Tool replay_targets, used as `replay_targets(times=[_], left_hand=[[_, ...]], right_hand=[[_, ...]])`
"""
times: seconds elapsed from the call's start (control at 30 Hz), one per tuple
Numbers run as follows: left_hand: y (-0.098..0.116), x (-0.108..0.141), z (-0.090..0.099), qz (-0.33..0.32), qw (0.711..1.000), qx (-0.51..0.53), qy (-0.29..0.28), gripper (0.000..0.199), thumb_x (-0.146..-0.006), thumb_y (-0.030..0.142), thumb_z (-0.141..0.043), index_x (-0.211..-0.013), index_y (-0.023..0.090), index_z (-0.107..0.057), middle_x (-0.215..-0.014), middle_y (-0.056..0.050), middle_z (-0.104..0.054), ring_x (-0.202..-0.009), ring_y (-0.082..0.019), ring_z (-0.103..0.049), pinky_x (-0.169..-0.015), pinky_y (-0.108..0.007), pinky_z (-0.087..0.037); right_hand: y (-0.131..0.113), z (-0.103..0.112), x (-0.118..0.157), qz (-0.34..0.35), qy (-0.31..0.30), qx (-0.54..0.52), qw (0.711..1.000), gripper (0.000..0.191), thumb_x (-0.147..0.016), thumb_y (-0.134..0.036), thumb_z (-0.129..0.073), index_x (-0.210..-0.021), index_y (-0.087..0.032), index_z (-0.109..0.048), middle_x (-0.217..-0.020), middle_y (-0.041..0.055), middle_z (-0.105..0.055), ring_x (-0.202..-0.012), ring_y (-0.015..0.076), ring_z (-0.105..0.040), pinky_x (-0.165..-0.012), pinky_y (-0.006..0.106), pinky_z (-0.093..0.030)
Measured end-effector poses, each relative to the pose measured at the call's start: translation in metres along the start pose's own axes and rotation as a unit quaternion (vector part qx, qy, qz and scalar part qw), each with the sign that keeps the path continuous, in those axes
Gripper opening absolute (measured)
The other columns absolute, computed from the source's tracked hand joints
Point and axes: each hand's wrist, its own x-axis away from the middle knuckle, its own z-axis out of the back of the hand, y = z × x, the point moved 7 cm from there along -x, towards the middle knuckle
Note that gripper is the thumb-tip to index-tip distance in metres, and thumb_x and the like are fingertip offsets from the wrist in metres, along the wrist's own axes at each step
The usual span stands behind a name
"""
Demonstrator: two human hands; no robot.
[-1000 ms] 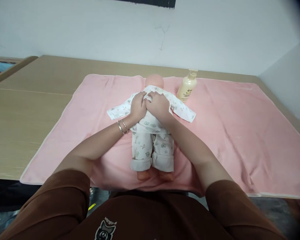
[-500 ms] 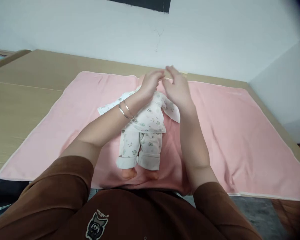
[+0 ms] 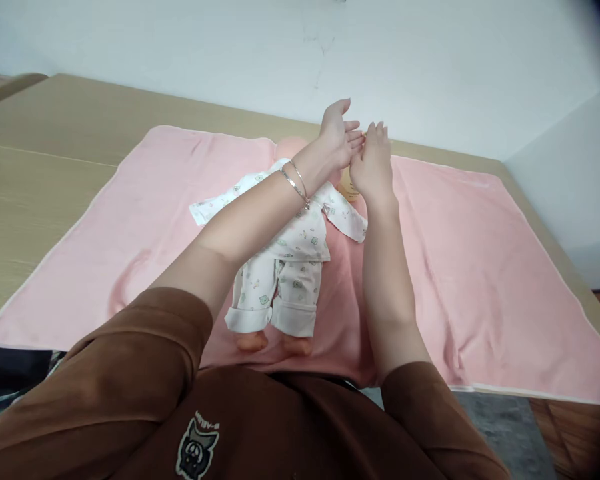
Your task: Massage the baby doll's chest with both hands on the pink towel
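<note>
My left hand (image 3: 337, 139) is raised over the doll's upper end, palm turned up, thumb apart and fingers stretched out. Its fingertips meet the inner side of my right hand (image 3: 374, 163), whose fingers are straight and close together. I see nothing held in either one. A doll (image 3: 300, 237) in a white printed top and cuffed trousers lies on its back below my forearms, bare feet towards me. Only a rounded pink part (image 3: 291, 147) shows beyond its collar. A small yellowish object (image 3: 348, 185) with dark marks is partly covered by my right hand; its kind is unclear.
A pink blanket (image 3: 460, 267) is spread under the doll, with creases on the right and its near edge hanging at my body. The wooden table (image 3: 45, 180) reaches left. A white wall (image 3: 180, 60) stands behind it.
Both hands have moved right and slightly away from me. My left hand has turned palm up with fingers extended. The yellowish object has come into sight beside my right hand.
</note>
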Motion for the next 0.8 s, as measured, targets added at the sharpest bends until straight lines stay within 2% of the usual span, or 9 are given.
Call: replay_targets(times=[0.1,0.2,0.33,0.43,0.5,0.6,0.7,0.77,0.8], left_hand=[[0.0,0.019,-0.01,0.085,0.986,0.14,-0.035,0.075,-0.112,0.052,-0.006,-0.11,0.008,-0.067,-0.127,-0.015,-0.07,-0.138,-0.03,-0.066,-0.108,-0.044,-0.063],[0.015,0.06,-0.01,0.141,0.96,0.24,0.033,0.069,-0.113,0.052,-0.011,-0.13,0.006,-0.059,-0.143,-0.02,-0.062,-0.147,-0.03,-0.058,-0.112,-0.042,-0.059],[0.049,0.132,0.001,0.157,0.929,0.321,0.094,0.059,-0.108,0.054,-0.031,-0.153,0.018,-0.044,-0.16,-0.014,-0.051,-0.159,-0.031,-0.043,-0.124,-0.047,-0.047],[0.066,0.18,0.026,0.198,0.922,0.317,0.102,0.057,-0.107,0.047,-0.033,-0.156,0.02,-0.041,-0.16,-0.014,-0.05,-0.162,-0.032,-0.035,-0.129,-0.052,-0.04],[0.078,0.2,0.05,0.2,0.935,0.281,0.084,0.053,-0.109,0.043,-0.028,-0.151,0.016,-0.046,-0.149,-0.017,-0.057,-0.159,-0.032,-0.041,-0.127,-0.05,-0.046],[0.097,0.213,0.095,0.134,0.966,0.199,0.097,0.055,-0.112,0.037,-0.012,-0.14,0.013,-0.052,-0.137,-0.015,-0.06,-0.155,-0.03,-0.048,-0.116,-0.047,-0.054],[0.121,0.218,0.143,0.004,0.975,0.093,0.202,0.051,-0.114,0.038,-0.013,-0.14,0.021,-0.053,-0.139,-0.009,-0.057,-0.161,-0.032,-0.037,-0.113,-0.05,-0.055],[0.131,0.221,0.161,-0.048,0.97,0.05,0.232,0.049,-0.115,0.04,-0.015,-0.143,0.025,-0.053,-0.142,-0.007,-0.055,-0.163,-0.032,-0.034,-0.113,-0.05,-0.055],[0.133,0.222,0.165,-0.058,0.971,0.04,0.23,0.049,-0.115,0.041,-0.016,-0.144,0.026,-0.053,-0.142,-0.006,-0.055,-0.161,-0.031,-0.036,-0.113,-0.049,-0.055]], right_hand=[[0.0,-0.004,0.002,-0.002,-0.007,0.029,1.0,0.064,-0.099,-0.008,-0.038,-0.161,0.005,-0.032,-0.174,0.0267,-0.027,-0.167,0.0344,-0.02,-0.136,0.054,-0.02],[-0.004,-0.002,0.006,-0.013,0.004,0.064,0.998,0.063,-0.097,-0.006,-0.041,-0.159,0.003,-0.037,-0.17,0.0255,-0.035,-0.163,0.0348,-0.03,-0.133,0.053,-0.029],[-0.008,-0.004,0.011,-0.045,0.008,0.125,0.991,0.069,-0.096,-0.004,-0.043,-0.164,0.002,-0.03,-0.174,0.0223,-0.032,-0.165,0.0328,-0.027,-0.135,0.045,-0.027],[-0.008,-0.006,0.01,-0.052,0.017,0.132,0.99,0.069,-0.095,-0.004,-0.043,-0.163,0.001,-0.033,-0.174,0.0206,-0.033,-0.164,0.0329,-0.029,-0.135,0.044,-0.027],[-0.007,-0.006,0.007,-0.044,0.023,0.132,0.99,0.065,-0.097,-0.006,-0.042,-0.161,0.003,-0.035,-0.172,0.0223,-0.036,-0.163,0.0348,-0.03,-0.135,0.048,-0.025],[-0.015,0.0,0.011,-0.05,0.008,0.114,0.992,0.06,-0.103,-0.016,-0.042,-0.161,-0.002,-0.036,-0.173,0.0231,-0.033,-0.165,0.0385,-0.024,-0.134,0.062,-0.022],[-0.062,0.027,0.04,0.003,0.006,0.061,0.998,0.051,-0.106,-0.022,-0.039,-0.157,-0.022,-0.048,-0.179,0.0083,-0.026,-0.169,0.0343,-0.008,-0.135,0.068,-0.021],[-0.118,0.062,0.077,0.109,0.062,0.034,0.991,0.056,-0.104,-0.016,-0.031,-0.154,-0.022,-0.053,-0.179,0.0018,-0.027,-0.17,0.0236,-0.006,-0.141,0.049,-0.018],[-0.148,0.081,0.098,0.166,0.085,0.019,0.982,0.058,-0.103,-0.014,-0.027,-0.153,-0.023,-0.055,-0.174,0.0004,-0.038,-0.169,0.0194,-0.016,-0.141,0.041,-0.02]])
